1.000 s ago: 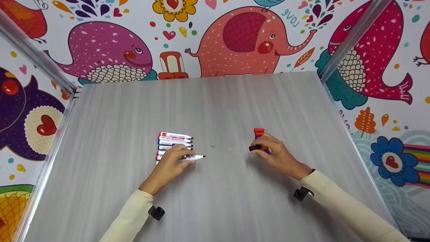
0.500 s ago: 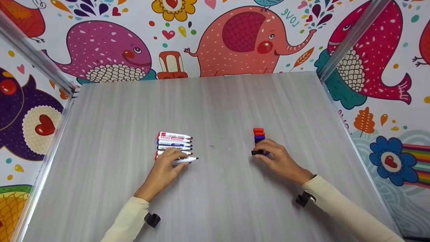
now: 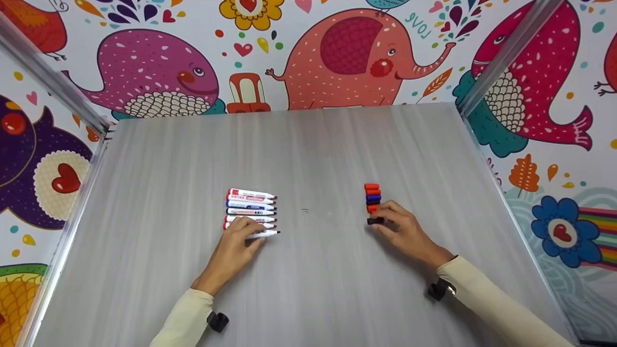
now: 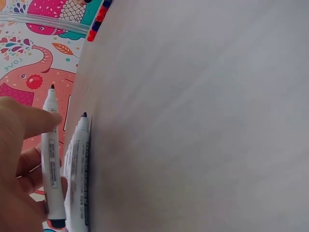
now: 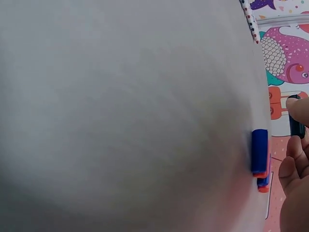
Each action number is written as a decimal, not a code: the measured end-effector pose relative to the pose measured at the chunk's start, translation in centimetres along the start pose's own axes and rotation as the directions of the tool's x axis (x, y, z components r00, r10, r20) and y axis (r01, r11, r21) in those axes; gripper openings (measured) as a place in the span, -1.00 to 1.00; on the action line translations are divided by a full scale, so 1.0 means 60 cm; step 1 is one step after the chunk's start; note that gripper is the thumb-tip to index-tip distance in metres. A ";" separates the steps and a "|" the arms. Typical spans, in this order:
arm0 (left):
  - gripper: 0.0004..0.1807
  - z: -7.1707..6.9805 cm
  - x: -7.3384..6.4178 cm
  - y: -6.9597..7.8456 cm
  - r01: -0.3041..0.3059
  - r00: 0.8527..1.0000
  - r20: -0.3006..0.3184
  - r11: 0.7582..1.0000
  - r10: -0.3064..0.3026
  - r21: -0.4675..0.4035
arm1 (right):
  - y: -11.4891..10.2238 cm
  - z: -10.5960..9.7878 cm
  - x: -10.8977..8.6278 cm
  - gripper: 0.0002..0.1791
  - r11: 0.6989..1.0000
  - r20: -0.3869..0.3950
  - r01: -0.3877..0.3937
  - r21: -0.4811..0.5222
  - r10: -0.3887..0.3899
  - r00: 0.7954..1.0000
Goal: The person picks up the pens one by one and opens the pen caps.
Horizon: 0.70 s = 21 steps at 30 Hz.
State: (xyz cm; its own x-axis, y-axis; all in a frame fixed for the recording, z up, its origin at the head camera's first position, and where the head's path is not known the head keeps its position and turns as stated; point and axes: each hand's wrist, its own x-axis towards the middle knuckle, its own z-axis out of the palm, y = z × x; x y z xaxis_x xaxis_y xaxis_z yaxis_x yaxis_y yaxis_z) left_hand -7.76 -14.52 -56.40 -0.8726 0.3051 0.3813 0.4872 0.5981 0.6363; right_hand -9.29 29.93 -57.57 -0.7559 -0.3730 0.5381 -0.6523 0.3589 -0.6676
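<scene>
My left hand (image 3: 231, 250) grips a white uncapped marker (image 3: 266, 233) with a black tip, at the near end of a row of uncapped markers (image 3: 250, 204). In the left wrist view the held marker (image 4: 52, 164) shows a black end plug, and a row marker (image 4: 79, 169) lies beside it. My right hand (image 3: 405, 236) pinches a black marker cap (image 3: 374, 221) at the near end of a column of caps (image 3: 372, 192). Fingers partly cover the nearer caps in the head view. A blue cap (image 5: 259, 151) shows below the pinched black cap (image 5: 296, 123) in the right wrist view.
Everything stands on a grey wood-grain table (image 3: 308, 289). Small dark marks (image 3: 304, 210) lie between the markers and the caps. Metal-framed walls with printed cartoon animals (image 3: 356, 62) enclose the table's back and sides.
My left hand has drawn back toward me with the marker, bringing it down alongside the row. My right hand has moved slightly nearer and right with the black cap, uncovering more of the column.
</scene>
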 end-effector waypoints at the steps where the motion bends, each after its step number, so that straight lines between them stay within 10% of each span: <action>1: -0.70 0.001 -0.001 -0.001 -0.001 1.000 -0.002 1.000 0.001 0.004 | 0.001 0.000 -0.001 -0.54 1.000 -0.001 0.007 0.000 -0.007 1.000; 21: -0.71 0.014 -0.013 -0.029 -0.195 0.977 -0.037 0.945 0.212 0.261 | 0.026 0.006 -0.026 -0.56 0.999 -0.034 -0.031 -0.033 0.030 0.999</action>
State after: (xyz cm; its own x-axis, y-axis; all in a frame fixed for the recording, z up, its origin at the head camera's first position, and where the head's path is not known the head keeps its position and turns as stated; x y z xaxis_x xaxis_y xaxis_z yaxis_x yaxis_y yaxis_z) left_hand -7.96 -15.19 -58.39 -0.7477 0.3973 0.5321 0.6221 0.6994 0.3519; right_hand -9.10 30.78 -59.62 -0.7766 -0.3328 0.5349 -0.6299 0.3982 -0.6668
